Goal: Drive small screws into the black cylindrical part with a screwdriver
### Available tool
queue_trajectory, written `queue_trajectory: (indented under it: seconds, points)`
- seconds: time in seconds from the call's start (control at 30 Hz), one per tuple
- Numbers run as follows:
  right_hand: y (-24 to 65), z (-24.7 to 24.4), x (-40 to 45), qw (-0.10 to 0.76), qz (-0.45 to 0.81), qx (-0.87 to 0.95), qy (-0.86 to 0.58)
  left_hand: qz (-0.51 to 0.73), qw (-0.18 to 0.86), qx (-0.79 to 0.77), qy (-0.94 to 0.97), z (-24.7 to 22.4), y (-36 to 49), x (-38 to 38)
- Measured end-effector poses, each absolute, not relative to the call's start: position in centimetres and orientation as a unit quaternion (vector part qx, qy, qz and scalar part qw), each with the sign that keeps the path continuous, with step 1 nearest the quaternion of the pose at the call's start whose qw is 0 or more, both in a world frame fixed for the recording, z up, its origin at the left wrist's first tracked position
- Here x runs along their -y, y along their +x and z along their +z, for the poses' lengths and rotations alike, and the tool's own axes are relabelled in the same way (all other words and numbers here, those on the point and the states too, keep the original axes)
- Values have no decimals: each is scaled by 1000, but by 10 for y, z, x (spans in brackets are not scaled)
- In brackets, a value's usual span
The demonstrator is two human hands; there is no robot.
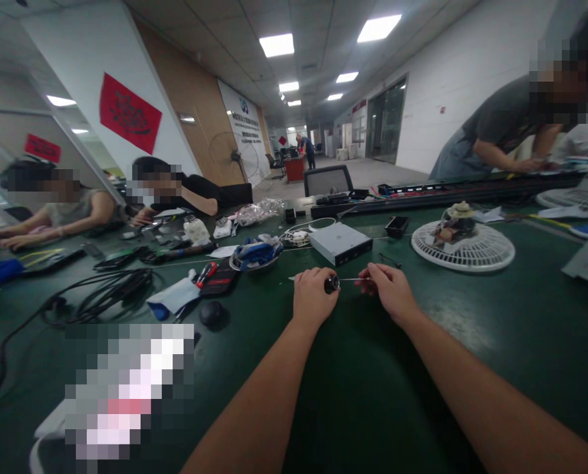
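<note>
The metal rod [350, 279] spans your hands above the green bench [471, 355]. Your left hand [311, 296] closes around it beside a black knob [332, 284], and your right hand [390, 293] pinches it. The knob sits on the rod; a fan grille [471, 253] lies apart, far right.
</note>
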State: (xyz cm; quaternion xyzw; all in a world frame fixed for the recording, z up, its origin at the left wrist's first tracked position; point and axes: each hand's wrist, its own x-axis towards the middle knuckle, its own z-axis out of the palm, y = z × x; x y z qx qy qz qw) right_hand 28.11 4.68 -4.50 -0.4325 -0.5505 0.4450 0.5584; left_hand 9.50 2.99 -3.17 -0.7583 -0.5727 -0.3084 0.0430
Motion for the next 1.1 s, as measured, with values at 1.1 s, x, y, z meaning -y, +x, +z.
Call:
queue_trajectory:
  seconds: [1.1]
  points:
    - [283,-47,-48,565,465,537,-420,-287,40,577,-764,-33,95,-30]
